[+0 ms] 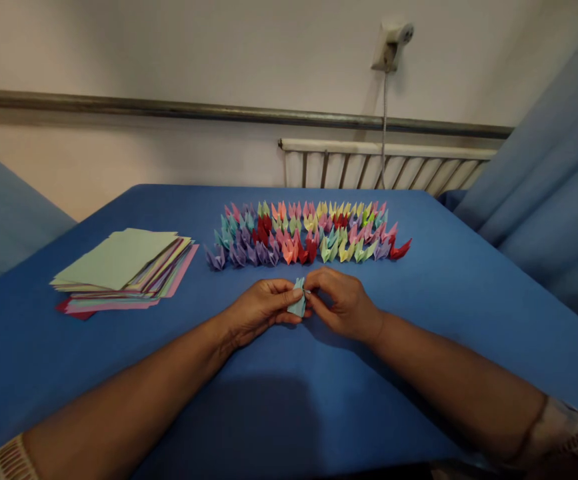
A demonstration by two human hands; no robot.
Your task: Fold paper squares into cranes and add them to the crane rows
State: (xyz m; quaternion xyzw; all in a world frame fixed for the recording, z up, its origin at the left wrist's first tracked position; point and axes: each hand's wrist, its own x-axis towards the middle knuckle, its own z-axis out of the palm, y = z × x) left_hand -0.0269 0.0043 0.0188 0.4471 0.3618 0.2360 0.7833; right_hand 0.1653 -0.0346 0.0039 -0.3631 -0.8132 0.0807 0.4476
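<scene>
My left hand [261,308] and my right hand [341,303] meet at the middle of a blue table [279,400]. Both pinch a small folded piece of light blue paper [298,298] between thumbs and fingertips, held just above the cloth. Just beyond my hands stand several rows of small folded paper figures [306,233] in purple, red, pink, yellow and green. A stack of flat coloured paper sheets [123,270], a pale green sheet on top, lies to the left of my left hand.
Behind the table run a metal rail [169,108] and a radiator [383,163] along a pale wall, with a cord hanging from a wall fitting [390,47]. Blue fabric [553,173] rises at the right and another blue surface at the left.
</scene>
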